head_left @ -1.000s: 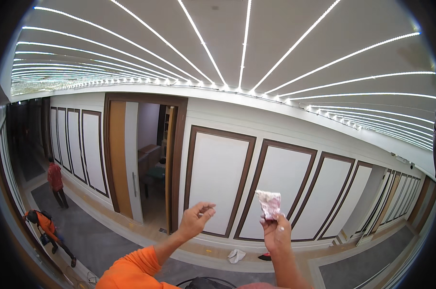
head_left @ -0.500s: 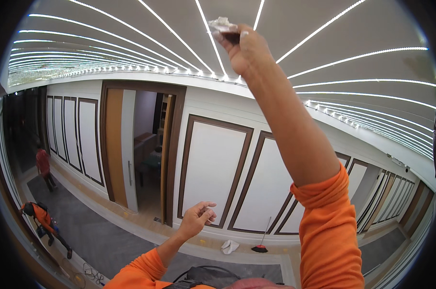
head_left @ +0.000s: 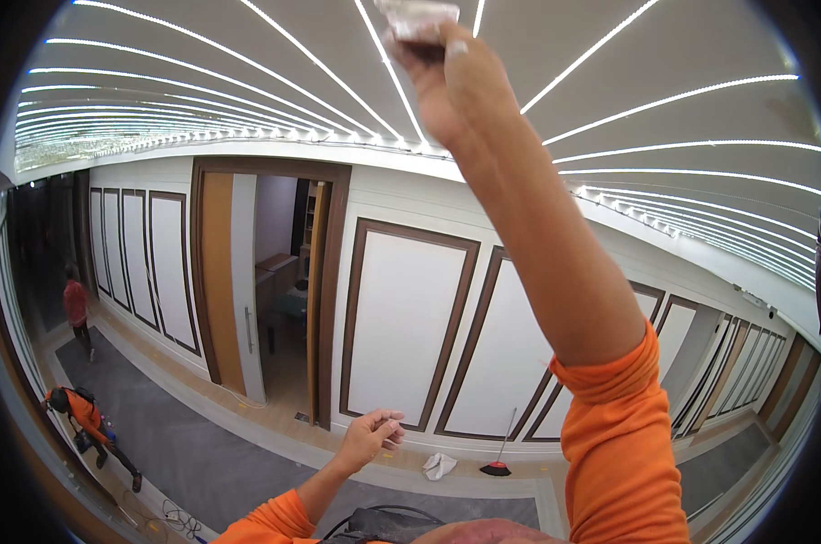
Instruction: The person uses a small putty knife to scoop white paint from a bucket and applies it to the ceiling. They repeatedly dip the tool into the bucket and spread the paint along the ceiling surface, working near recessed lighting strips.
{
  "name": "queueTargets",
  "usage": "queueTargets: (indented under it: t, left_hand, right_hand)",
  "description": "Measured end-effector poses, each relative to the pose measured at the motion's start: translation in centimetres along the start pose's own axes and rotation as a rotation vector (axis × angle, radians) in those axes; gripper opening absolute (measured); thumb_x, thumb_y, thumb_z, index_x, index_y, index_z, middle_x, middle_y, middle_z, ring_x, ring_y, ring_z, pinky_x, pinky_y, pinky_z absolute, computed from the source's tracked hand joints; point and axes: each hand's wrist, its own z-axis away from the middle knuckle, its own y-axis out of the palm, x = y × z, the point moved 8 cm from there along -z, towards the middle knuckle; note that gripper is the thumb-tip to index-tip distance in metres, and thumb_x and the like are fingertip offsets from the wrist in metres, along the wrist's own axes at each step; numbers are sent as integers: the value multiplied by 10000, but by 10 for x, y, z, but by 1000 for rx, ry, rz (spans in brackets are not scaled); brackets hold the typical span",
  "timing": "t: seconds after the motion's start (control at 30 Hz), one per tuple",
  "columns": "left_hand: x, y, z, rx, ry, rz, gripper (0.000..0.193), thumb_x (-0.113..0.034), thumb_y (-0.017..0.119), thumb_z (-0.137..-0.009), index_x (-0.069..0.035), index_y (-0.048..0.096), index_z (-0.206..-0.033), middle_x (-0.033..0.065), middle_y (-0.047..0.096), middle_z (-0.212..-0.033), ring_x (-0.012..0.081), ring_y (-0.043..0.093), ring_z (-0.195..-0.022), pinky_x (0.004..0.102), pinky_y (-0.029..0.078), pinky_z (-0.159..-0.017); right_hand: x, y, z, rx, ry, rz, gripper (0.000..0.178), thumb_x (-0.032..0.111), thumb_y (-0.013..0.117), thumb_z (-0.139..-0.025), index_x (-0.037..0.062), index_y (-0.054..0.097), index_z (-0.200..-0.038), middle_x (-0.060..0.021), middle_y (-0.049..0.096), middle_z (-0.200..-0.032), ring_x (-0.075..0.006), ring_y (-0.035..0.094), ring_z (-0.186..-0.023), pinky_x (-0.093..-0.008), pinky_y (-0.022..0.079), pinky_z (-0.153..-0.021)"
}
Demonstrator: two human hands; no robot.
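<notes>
My right hand (head_left: pixel 456 77) is raised high toward the lit ceiling (head_left: pixel 700 45), its fingers wrapped round a putty knife (head_left: pixel 420 16). The tool's broad blade looks smeared with white paste, and a dark part of it shows between my fingers. The blade runs to the upper edge of the picture and is a little blurred; whether it touches the ceiling I cannot tell. Lower down, my left hand (head_left: pixel 371 442) hovers before the panelled wall. Its fingers are loosely bent, with whitish smears on the tips, and nothing shows in them.
Strip lights line the ceiling. Brown-framed white panels (head_left: pixel 406 326) cover the wall beside a doorway (head_left: pixel 284 290). A broom (head_left: pixel 496 468) and a white cloth or bag (head_left: pixel 439 466) are at its foot. Two people (head_left: pixel 89 422) (head_left: pixel 75 304) are at left, near loose cables (head_left: pixel 179 519).
My right hand and the putty knife have moved up and slightly left. My left hand has dropped slightly lower. The person in red at the far left has shifted a little.
</notes>
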Motion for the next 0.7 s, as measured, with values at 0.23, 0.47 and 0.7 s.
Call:
queueTargets:
  t: [0.23, 0.47, 0.7]
  left_hand:
    - [-177, 38, -31, -24, 508, 181, 372, -238, 565, -1050, 44, 594, -1291, 113, 669, -1097, 185, 654, -1020, 342, 557, -910]
    - [-291, 106, -37, 139, 859, 222, 589, -362, 527, -1058, -12, 385, -1510, 86, 552, -1347, 181, 522, -1261, 394, 397, -1093]
    - [-317, 103, -67, 60, 736, 380, 370, -266, 529, -1046, -6, 576, -1305, 46, 656, -1113, 111, 591, -1078, 311, 450, -979]
  right_hand:
    - [-31, -100, 133, -112, 322, 168, 198, 11, 504, -950, -102, 561, -1101, -140, 629, -1057, -231, 642, -952, -384, 573, -883]
    - [-22, -127, 160, -272, 348, 261, 173, 52, 516, -1001, -62, 527, -1132, -138, 621, -1062, -205, 639, -906, -354, 560, -841]
    - [-22, -129, 155, -304, 350, 287, 179, 84, 501, -1001, -37, 556, -1121, -125, 623, -1065, -201, 624, -965, -361, 539, -875]
